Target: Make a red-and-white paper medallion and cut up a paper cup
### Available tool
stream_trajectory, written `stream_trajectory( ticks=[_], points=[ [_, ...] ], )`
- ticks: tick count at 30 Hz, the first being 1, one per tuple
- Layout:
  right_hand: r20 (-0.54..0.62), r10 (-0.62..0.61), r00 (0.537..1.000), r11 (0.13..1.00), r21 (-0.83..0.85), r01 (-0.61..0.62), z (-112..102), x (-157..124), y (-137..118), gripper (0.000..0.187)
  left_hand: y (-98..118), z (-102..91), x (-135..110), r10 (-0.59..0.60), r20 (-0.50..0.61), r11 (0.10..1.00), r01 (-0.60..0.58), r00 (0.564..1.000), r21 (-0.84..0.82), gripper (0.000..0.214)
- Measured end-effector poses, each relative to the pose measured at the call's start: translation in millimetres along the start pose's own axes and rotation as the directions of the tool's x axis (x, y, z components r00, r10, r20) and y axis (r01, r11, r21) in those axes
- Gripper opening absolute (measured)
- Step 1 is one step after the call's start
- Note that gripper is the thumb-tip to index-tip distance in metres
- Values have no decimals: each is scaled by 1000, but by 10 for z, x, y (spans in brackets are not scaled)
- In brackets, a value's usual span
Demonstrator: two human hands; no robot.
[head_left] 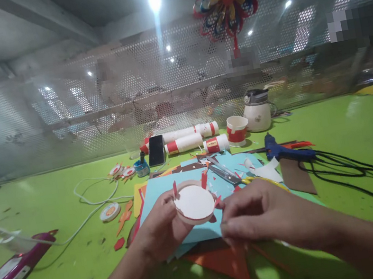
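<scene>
A round white paper-cup base (pixel 194 202) with a raised rim and small red paper pieces (pixel 204 179) standing out from its edge is in my left hand (pixel 164 220). The fingers of that hand wrap around its left side and underside. My right hand (pixel 253 209) is just to the right, thumb and fingers pinched together close to a red piece at the rim; whatever is between the fingertips is hidden. Below both hands lies a stack of light-blue paper (pixel 161 187). Scissors (pixel 225 173) with yellow handles rest on it, partly behind my right hand.
A blue glue gun (pixel 284 151) with black cables lies at right. Behind are stacked paper cups (pixel 183 143), a red-and-white cup (pixel 237 130), a kettle (pixel 257 112), a phone (pixel 156 150) and an ink bottle (pixel 141 167). At left are a tape roll (pixel 110 212) and a purple power strip (pixel 20 262).
</scene>
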State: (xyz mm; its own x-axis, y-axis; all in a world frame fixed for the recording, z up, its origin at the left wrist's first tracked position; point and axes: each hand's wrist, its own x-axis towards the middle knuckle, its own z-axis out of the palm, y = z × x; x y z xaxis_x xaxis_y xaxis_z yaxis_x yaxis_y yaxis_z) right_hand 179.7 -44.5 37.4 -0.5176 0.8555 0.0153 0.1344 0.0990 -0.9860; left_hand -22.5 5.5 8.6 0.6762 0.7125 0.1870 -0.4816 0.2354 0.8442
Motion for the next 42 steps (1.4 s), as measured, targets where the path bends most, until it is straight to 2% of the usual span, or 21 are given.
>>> stream_trajectory(
  ticks=[4,6,12,20,24,27,31,37,42],
  points=[
    [-195,-123,973,992,-56,114,-194,34,-19,29,24,52,-1,-23,57,999,26,998,-43,48],
    [-237,-162,958,987,-35,159,-219,45,-29,25,15,80,-1,-53,89,997,58,995,-52,50],
    [-103,-180,978,984,-11,180,-89,24,-49,20,-57,76,-4,-40,109,995,49,993,-87,54],
    [-183,-206,961,977,-89,193,-57,45,28,21,-50,127,-2,-67,87,986,79,994,-144,48],
    [-224,-232,946,971,-116,211,-72,43,17,25,-93,127,4,-161,150,959,191,976,-212,51],
    [-187,-205,961,977,-105,188,-64,43,-12,26,-139,123,13,-254,179,929,291,951,-230,51],
    [-131,-122,984,992,-6,123,-44,68,-4,28,-182,123,16,-311,190,907,351,931,-234,48],
    [-102,-1,995,989,147,16,-29,102,70,27,-224,64,5,-412,250,851,468,876,-237,57],
    [-108,96,989,968,240,-68,1,89,81,23,-257,41,15,-388,246,841,451,888,-300,53]
  ],
)
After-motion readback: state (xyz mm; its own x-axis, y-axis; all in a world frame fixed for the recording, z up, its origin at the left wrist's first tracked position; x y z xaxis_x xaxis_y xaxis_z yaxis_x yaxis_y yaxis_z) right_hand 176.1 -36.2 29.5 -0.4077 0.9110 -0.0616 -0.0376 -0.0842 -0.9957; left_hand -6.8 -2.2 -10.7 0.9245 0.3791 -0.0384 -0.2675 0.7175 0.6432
